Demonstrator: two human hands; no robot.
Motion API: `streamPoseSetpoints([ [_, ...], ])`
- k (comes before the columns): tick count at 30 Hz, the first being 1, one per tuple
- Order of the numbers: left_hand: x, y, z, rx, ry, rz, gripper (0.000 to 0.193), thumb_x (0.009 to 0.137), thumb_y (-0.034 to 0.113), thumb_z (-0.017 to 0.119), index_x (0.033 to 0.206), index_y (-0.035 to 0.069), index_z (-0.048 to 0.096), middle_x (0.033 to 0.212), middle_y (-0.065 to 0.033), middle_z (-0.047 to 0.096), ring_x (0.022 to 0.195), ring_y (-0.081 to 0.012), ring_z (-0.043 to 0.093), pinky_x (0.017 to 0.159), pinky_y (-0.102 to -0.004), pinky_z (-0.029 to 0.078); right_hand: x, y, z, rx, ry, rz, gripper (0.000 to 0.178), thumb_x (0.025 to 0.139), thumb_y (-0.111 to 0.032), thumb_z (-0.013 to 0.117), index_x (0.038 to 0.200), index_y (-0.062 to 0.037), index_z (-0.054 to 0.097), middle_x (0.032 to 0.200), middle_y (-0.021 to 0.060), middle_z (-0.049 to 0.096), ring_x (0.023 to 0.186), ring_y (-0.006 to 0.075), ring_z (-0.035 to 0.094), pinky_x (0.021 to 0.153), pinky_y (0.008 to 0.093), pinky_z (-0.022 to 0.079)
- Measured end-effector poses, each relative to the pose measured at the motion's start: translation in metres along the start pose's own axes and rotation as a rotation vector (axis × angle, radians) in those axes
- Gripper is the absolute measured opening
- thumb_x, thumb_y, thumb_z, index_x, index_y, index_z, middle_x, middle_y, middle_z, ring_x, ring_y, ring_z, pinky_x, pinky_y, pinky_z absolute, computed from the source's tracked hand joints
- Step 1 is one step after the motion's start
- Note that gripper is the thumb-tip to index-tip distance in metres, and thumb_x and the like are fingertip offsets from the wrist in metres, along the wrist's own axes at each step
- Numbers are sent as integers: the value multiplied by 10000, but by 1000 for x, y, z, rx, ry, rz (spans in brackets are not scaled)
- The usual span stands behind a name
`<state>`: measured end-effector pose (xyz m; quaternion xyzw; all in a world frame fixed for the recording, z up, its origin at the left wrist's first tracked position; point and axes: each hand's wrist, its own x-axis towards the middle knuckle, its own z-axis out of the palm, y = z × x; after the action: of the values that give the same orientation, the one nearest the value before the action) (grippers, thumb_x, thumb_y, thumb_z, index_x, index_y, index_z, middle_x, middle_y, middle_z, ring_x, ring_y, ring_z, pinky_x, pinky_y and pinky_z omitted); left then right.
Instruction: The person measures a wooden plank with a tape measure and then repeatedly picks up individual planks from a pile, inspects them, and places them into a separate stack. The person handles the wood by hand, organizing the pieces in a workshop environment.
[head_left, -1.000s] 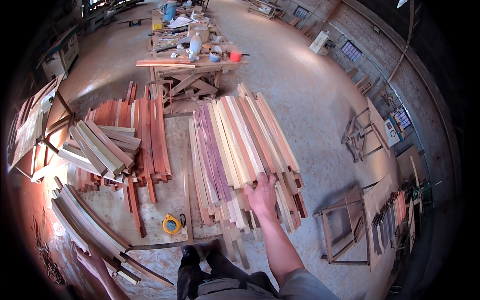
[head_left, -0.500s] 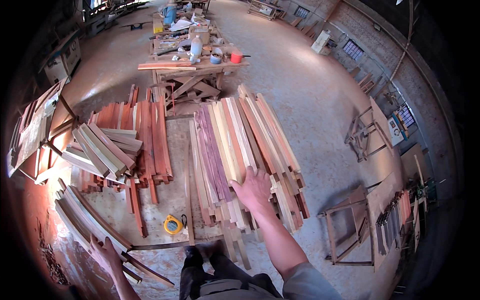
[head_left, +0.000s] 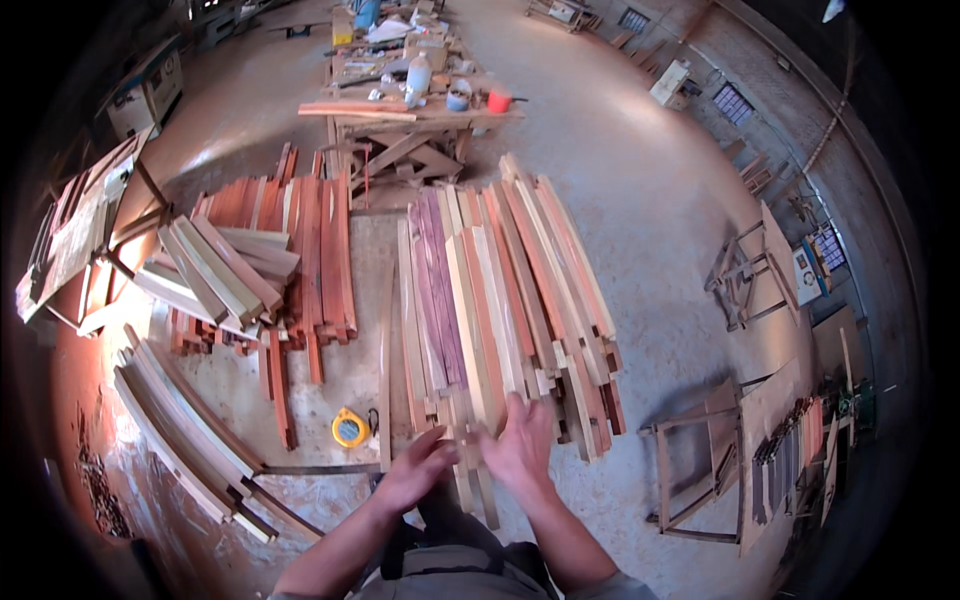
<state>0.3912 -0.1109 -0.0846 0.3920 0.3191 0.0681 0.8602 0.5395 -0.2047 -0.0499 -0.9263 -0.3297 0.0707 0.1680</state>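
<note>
A row of long wooden strips in cream, pink, purple and brown lies side by side before me. My right hand is closed at the near ends of the middle strips, fingers over them and thumb toward the left. Just left of it, my left hand reaches toward the same ends, its fingers loosely apart and slightly blurred. Whether it touches the wood is hard to see. A few middle strips jut nearer to me than the ones beside them. A yellow tape measure lies left of the strips.
Reddish strips are stacked at the left, with paler pieces across them. Further left lies a curved-looking bundle of strips. Beyond stands a cluttered workbench with a red pot. Wooden frames stand at the right.
My left hand has left the bundle at lower left and come across beside the right. The right hand has drawn back toward me, and several middle strips have slid nearer.
</note>
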Motion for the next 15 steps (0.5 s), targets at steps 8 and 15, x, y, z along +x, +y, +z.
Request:
streamPoseSetpoints([
  [8, 48, -37, 13, -167, -4, -129, 294, 937, 132, 567, 1204, 11, 546, 1051, -90, 654, 880, -188, 652, 756, -321, 565, -46, 60, 32, 547, -43, -15, 674, 827, -182, 706, 1375, 50, 388, 1156, 185, 560, 1038, 265, 557, 909, 386, 454],
  [15, 46, -11, 19, -154, -56, -178, 373, 897, 115, 582, 1237, -31, 538, 1113, -96, 648, 1022, -190, 621, 942, -335, 483, -34, 77, 50, 1463, -505, 355, 658, 915, -18, 584, 1496, -53, 278, 1230, 80, 575, 1057, 134, 570, 897, 288, 463],
])
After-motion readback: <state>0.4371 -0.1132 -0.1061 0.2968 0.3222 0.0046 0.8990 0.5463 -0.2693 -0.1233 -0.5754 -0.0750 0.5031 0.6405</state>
